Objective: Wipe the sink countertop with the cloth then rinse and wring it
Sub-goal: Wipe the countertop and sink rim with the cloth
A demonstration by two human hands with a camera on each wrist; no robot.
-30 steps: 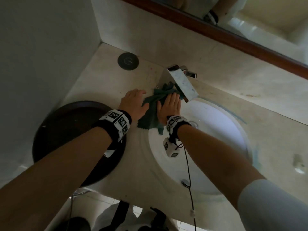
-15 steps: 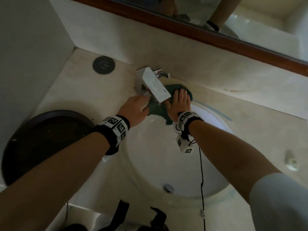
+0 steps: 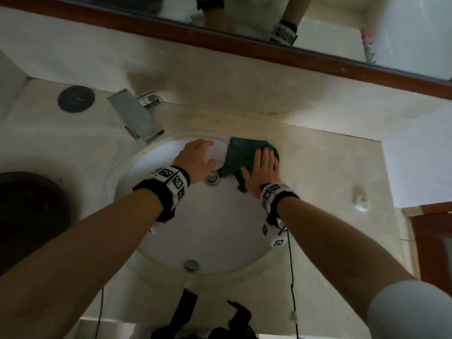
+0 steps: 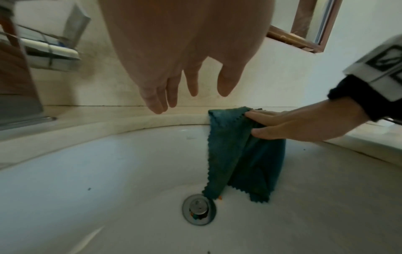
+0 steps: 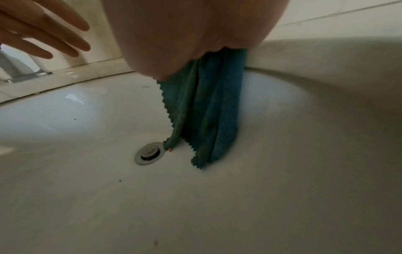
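One pale stone countertop (image 3: 318, 167) runs along the wall below one wood-framed mirror (image 3: 244, 48), and set into it is one round white sink (image 3: 208, 228). To the far left sits one dark round bowl (image 3: 29, 216), only partly in view. One flat metal tap (image 3: 134, 116) stands at the back left of the sink, its spout reaching toward the sink's rim, and one dark round disc (image 3: 76, 99) lies on the countertop just beyond it. There are two hands, each with a marked band at the wrist. The right hand (image 3: 263, 170) lies flat, fingers straight and together, pressing one teal cloth (image 3: 241, 152) onto the far right rim of the sink; the cloth is partly on the countertop and partly draped down the inner wall, its zigzag lower edge ending just beside the drain (image 4: 199, 211). The left hand (image 3: 198, 157) hovers over the sink with fingers loosely spread, holding nothing and apart from the cloth. Two metal fittings show in the sink: that drain at the bottom and one small overflow cap (image 3: 191, 264) on the near wall. One small pale object (image 3: 360, 200) rests on the countertop at the right, too blurred to name.
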